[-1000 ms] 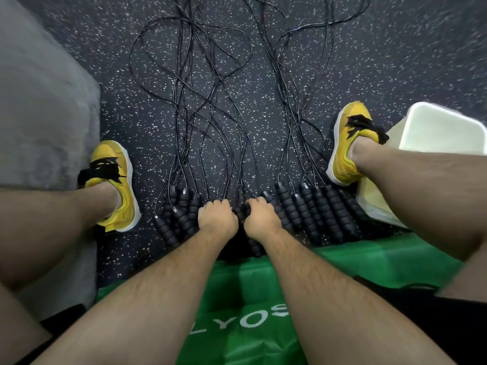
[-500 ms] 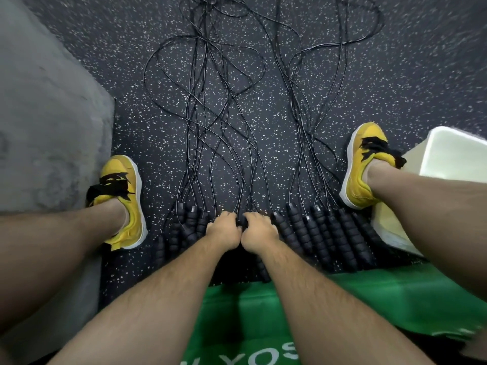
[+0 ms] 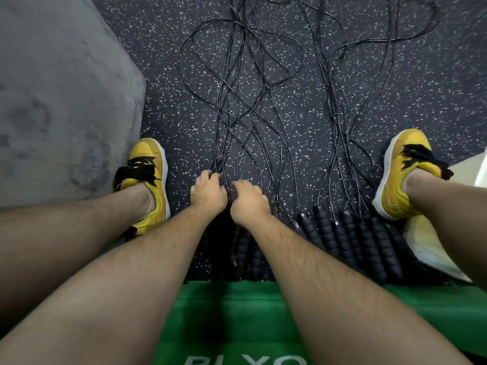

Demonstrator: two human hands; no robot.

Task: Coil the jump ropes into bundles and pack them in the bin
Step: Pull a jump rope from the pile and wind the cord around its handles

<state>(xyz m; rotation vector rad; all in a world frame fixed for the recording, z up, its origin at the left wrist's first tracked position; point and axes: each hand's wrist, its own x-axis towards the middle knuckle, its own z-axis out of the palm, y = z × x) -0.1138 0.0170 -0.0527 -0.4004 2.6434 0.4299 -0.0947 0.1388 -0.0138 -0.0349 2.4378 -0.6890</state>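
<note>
floor: dark rubber gym flooring [image 3: 369, 83], near-black with loads of little cream speckles, takes up most of the view

left side: big grey block [image 3: 58, 101], matte and kinda blotchy, its angled edge meets the floor

bottom edge: green padded box [image 3: 237, 306], slightly wrinkled cover, white letters cut off by the frame, looks like "PLYO"

light: soft and even, faint sheen on the green, dim shadow along its front edge

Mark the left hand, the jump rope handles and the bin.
left hand [image 3: 208, 192]: head view, back of hand.
jump rope handles [image 3: 325, 227]: head view, mid-row foam grip.
bin [image 3: 427, 243]: head view, pale side wall.
</note>
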